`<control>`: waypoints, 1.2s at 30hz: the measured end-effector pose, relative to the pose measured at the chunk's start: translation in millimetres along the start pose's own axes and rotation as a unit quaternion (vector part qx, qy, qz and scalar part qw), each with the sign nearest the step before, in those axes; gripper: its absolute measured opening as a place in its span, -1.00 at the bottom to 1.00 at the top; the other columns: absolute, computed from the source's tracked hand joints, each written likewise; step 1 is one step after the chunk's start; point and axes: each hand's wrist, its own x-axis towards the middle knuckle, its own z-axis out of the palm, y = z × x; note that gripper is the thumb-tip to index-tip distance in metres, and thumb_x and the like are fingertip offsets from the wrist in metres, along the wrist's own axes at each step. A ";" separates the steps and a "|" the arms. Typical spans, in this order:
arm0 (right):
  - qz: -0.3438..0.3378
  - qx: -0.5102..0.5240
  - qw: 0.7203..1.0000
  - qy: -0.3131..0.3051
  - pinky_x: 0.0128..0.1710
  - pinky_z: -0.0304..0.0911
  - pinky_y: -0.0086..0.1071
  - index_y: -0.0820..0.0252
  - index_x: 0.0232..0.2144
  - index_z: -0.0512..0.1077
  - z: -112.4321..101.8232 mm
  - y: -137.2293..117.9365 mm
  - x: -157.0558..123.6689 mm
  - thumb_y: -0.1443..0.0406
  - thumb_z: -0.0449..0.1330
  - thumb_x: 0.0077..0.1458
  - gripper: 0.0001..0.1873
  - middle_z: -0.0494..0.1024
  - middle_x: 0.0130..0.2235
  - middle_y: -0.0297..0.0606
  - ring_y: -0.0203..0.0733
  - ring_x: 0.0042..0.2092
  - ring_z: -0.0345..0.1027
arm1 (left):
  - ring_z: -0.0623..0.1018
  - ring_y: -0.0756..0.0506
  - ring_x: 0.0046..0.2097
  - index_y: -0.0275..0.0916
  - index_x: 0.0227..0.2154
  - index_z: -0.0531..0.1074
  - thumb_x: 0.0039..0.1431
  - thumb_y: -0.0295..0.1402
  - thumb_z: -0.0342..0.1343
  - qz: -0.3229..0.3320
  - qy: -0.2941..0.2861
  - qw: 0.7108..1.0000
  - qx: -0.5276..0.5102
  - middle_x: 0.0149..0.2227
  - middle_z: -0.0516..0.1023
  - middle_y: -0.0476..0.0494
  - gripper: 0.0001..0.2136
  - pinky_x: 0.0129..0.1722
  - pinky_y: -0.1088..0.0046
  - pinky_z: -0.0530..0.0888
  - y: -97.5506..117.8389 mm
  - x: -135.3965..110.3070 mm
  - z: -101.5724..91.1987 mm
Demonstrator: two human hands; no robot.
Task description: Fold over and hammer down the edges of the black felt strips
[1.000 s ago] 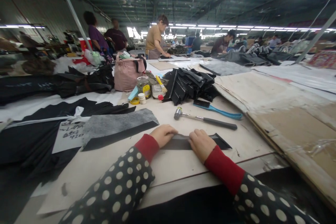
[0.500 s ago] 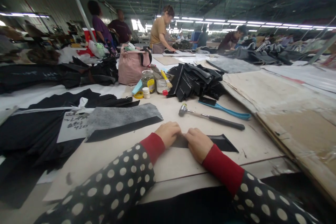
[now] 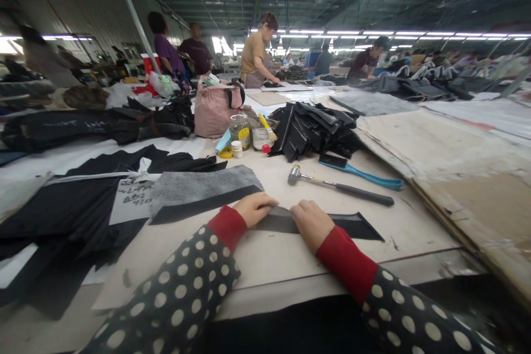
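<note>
A dark fabric strip (image 3: 360, 227) lies across the board in front of me, with a greyer band along part of it. My left hand (image 3: 254, 209) is closed at the strip's left end, thumb and fingers pinching its far edge. Partway along, my right hand (image 3: 312, 224) has its fingers curled over the strip's upper edge. A stretch of strip shows between the hands. Just beyond my left hand lies a grey fibrous piece with a black border (image 3: 203, 188). Farther off, right of my hands, rests a hammer (image 3: 340, 185) with a dark handle.
Behind the hammer are a blue-handled brush (image 3: 365, 172) and a pile of black pieces (image 3: 311, 127). A glass jar (image 3: 239, 131), yellow-handled paintbrush (image 3: 267, 126) and pink bag (image 3: 215, 108) stand left of them. Black cloth (image 3: 78, 199) heaps at left; large boards (image 3: 464, 166) lie right. People work beyond.
My left hand has slid left along the strip, away from my right hand, exposing more of it between them. My right hand stays at about the same place. The camera view has turned slightly.
</note>
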 end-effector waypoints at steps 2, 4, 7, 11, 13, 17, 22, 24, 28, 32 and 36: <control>-0.007 0.045 0.999 0.000 -0.20 0.07 -0.37 0.24 -0.21 0.34 2.0 -0.8 2.3 0.47 -0.08 0.06 -0.72 0.33 -0.24 -0.15 -0.18 -0.20 0.14 | 0.40 -0.01 -0.21 -0.28 -0.29 0.42 -0.05 -0.60 -0.07 -0.001 0.014 1.000 0.001 -0.29 0.44 -0.07 -0.73 -0.12 0.47 0.32 0.5 -0.9 2.2; -0.009 0.089 0.996 0.004 -0.16 0.06 -0.41 0.23 -0.16 0.32 4.2 -1.2 5.7 0.53 -0.07 0.00 -0.64 0.33 -0.21 -0.18 -0.21 -0.18 0.13 | 0.40 -0.01 -0.22 -0.28 -0.33 0.42 -0.09 -0.63 -0.06 -0.004 0.023 1.000 0.004 -0.32 0.44 -0.06 -0.73 -0.13 0.46 0.32 2.3 -0.2 4.3; -0.023 0.125 0.992 0.007 -0.14 0.05 -0.44 0.23 -0.16 0.33 5.7 -0.8 10.3 0.57 -0.07 -0.07 -0.58 0.34 -0.22 -0.21 -0.24 -0.18 0.13 | 0.40 -0.02 -0.24 -0.28 -0.39 0.42 -0.14 -0.65 -0.07 -0.009 0.025 1.000 0.014 -0.36 0.44 -0.05 -0.73 -0.16 0.47 0.32 4.9 1.4 5.3; -0.058 0.079 0.995 -0.014 -0.17 0.07 -0.39 0.26 -0.26 0.37 1.5 -3.9 12.4 0.54 -0.07 -0.03 -0.68 0.34 -0.27 -0.18 -0.21 -0.21 0.13 | 0.37 -0.04 -0.24 -0.25 -0.44 0.42 -0.17 -0.66 -0.10 0.006 0.003 0.997 0.071 -0.35 0.42 -0.05 -0.72 -0.17 0.45 0.29 8.3 0.6 4.4; -0.064 0.032 0.997 -0.027 -0.22 0.09 -0.35 0.28 -0.32 0.38 -1.3 -9.9 12.1 0.51 -0.08 0.00 -0.73 0.34 -0.29 -0.14 -0.17 -0.23 0.14 | 0.35 -0.05 -0.24 -0.24 -0.42 0.42 -0.13 -0.66 -0.11 0.011 -0.018 0.993 0.118 -0.32 0.40 -0.07 -0.72 -0.18 0.44 0.28 12.6 -0.9 3.7; -0.031 -0.020 0.999 -0.027 -0.36 0.12 -0.32 0.30 -0.34 0.36 -2.5 -25.0 12.1 0.48 -0.12 0.04 -0.74 0.33 -0.31 -0.08 -0.10 -0.25 0.15 | 0.32 -0.09 -0.25 -0.24 -0.41 0.37 0.00 -0.58 -0.13 0.007 -0.056 0.971 0.233 -0.30 0.39 -0.12 -0.79 -0.24 0.39 0.28 25.1 -2.7 2.8; -0.023 -0.002 1.000 -0.009 -0.35 0.13 -0.34 0.27 -0.36 0.35 -1.2 -23.2 12.2 0.47 -0.08 0.03 -0.78 0.33 -0.31 -0.12 -0.12 -0.24 0.15 | 0.31 -0.09 -0.27 -0.26 -0.43 0.33 0.04 -0.50 -0.12 0.016 -0.048 0.961 0.270 -0.32 0.37 -0.12 -0.87 -0.23 0.38 0.27 33.4 -4.0 3.0; -0.033 0.015 0.999 -0.002 -0.29 0.14 -0.35 0.24 -0.37 0.36 -2.4 -14.8 8.4 0.45 -0.03 0.01 -0.81 0.33 -0.31 -0.16 -0.15 -0.24 0.15 | 0.32 -0.08 -0.27 -0.26 -0.42 0.34 0.08 -0.42 -0.10 0.011 -0.039 0.967 0.253 -0.32 0.36 -0.11 -0.88 -0.23 0.40 0.28 34.7 -5.7 2.5; -0.026 0.065 0.997 0.016 -0.20 0.13 -0.38 0.20 -0.27 0.39 -5.3 8.9 -9.6 0.39 -0.05 0.06 -0.76 0.36 -0.29 -0.19 -0.21 -0.23 0.17 | 0.33 -0.08 -0.24 -0.21 -0.37 0.37 0.06 -0.33 -0.04 -0.022 -0.021 0.977 0.210 -0.28 0.35 -0.08 -0.87 -0.22 0.40 0.28 34.3 -10.1 1.1; -0.016 0.076 0.997 0.007 -0.13 0.14 -0.35 0.25 -0.12 0.33 -7.3 31.5 -33.0 0.36 -0.06 0.09 -0.69 0.37 -0.20 -0.15 -0.20 -0.17 0.19 | 0.32 -0.10 -0.19 -0.16 -0.22 0.36 -0.01 -0.34 0.02 -0.049 -0.009 0.988 0.147 -0.22 0.34 -0.09 -0.77 -0.16 0.38 0.27 27.1 -11.0 0.1; 0.022 0.018 0.998 -0.049 -0.13 0.17 -0.28 0.28 -0.07 0.29 -14.1 32.9 -53.3 0.40 -0.03 0.06 -0.65 0.37 -0.14 -0.08 -0.13 -0.11 0.21 | 0.35 -0.07 -0.29 -0.21 -0.07 0.27 -0.11 -0.38 0.07 -0.098 -0.002 0.994 0.058 -0.30 0.35 -0.08 -0.57 -0.26 0.42 0.31 19.9 -8.2 1.7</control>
